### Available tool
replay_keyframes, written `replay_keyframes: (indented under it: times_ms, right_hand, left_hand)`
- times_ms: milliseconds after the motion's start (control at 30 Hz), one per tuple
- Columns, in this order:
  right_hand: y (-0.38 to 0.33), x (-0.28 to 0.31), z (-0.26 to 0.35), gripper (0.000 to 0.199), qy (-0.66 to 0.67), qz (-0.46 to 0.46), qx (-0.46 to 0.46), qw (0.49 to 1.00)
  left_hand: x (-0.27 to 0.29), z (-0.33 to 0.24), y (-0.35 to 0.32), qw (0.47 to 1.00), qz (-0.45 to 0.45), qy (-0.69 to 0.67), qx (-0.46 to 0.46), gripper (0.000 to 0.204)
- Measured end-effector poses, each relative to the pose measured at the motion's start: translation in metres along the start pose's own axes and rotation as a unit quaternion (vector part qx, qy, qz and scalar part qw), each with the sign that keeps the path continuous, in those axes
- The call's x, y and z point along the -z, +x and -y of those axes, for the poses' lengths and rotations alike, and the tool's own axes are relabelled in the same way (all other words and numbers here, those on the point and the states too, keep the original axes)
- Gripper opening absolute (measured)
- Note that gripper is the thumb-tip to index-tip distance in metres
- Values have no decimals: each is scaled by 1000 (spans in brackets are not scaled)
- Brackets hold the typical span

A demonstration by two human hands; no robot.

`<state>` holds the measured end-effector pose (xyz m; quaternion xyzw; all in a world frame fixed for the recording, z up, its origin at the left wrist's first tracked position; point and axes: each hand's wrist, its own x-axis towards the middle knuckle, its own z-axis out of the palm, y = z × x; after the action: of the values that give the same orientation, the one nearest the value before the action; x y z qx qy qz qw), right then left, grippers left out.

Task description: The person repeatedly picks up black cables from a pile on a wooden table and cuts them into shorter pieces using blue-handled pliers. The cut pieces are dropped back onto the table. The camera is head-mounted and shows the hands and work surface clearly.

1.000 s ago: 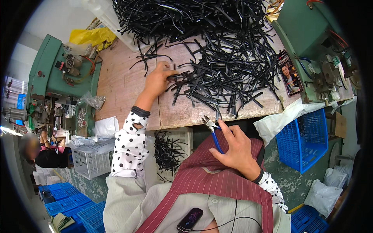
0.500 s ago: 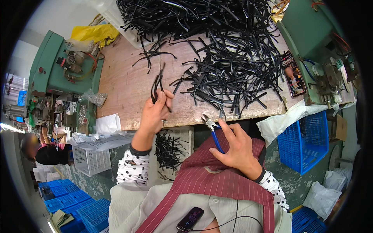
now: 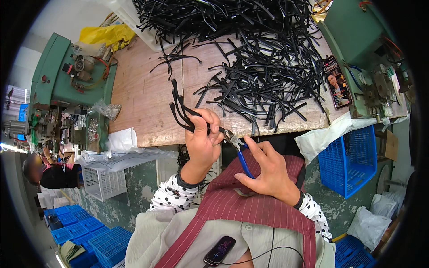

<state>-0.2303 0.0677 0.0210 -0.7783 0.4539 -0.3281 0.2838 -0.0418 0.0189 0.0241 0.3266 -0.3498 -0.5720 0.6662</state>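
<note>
Far left, low down: blue crates (image 3: 109, 243), stacked; contents not clear.
Left edge of bench (image 3: 147, 102): green left machine (image 3: 53, 76) alongside, clear bag (image 3: 107, 110) just beside.
Below front-left corner: white crate (image 3: 105, 183); contents not to be told.
Back-left corner: yellow bag (image 3: 107, 38), then white bin (image 3: 129, 18), touching or nearly touching the heap (image 3: 214, 20) of black strips.
Held strips (image 3: 178, 105): at the middle of the front edge, fanned out beyond the left fingers; long axis slanting from back left to front right, near ends toward the cutters.
Left hand (image 3: 203, 138): closed around the held strips; nearer to them than the right hand.
Under front edge: pale tray (image 3: 217, 163), partly hidden by the left hand, with black strips inside.
Strip ends to cutter head: just right of the left fingers; touching or barely apart, cannot tell.
Cutters (image 3: 244, 164): blue-handled, head pointing up and left.
Right hand (image 3: 272, 174): around the cutters, thumb and forefinger spread wide; other fingers hidden.
Right half of bench: loose strips (image 3: 268, 80), lying every way, near the heap.
Right edge: phone (image 3: 338, 85), beside green right machine (image 3: 353, 35).
Below front-right corner: right crate (image 3: 333, 167), blue, tilted.
</note>
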Motion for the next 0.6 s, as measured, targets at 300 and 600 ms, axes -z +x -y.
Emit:
replay_keyframes:
  times_ms: [300,600]
  right_hand:
    - [-4,-1,-6,91,-6,10,8,1000]
    - [-3,5,-6,89,-110,4,57,992]
  left_hand:
    - [13,-12,19,982,72,-65,161,38]
    - [28,-8,27,946,138,-131,264,38]
